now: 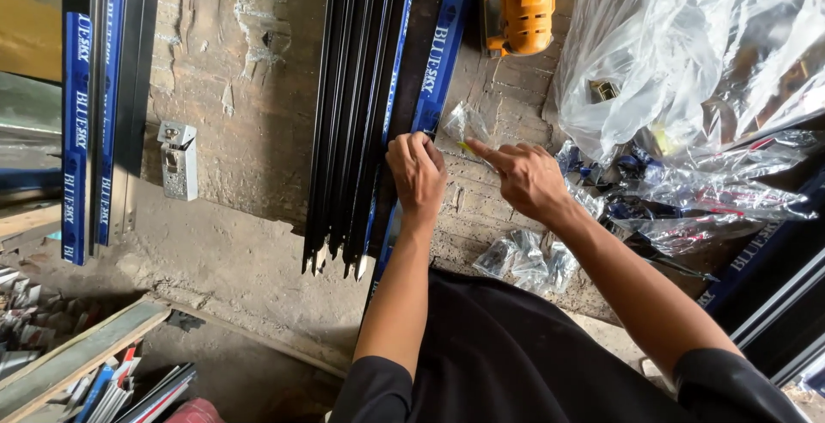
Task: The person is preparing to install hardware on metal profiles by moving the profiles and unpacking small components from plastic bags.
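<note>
My left hand [417, 170] is closed in a fist, pressing on the edge of a stack of long black metal profiles [357, 114] that carry blue film strips. My right hand [526, 178] sits just to the right of it, index finger stretched toward a small clear plastic bag [462, 124] on the brick floor. The fingertip touches or nearly touches a small yellowish thing at the bag's edge; I cannot tell whether the hand grips it.
A yellow power drill [518, 4] lies at the top. A large clear plastic sheet [687, 36] with small bags of hardware covers the right. More profiles [99, 105] lie at the left, beside a small metal bracket [178, 159]. Offcuts [94, 371] pile up bottom left.
</note>
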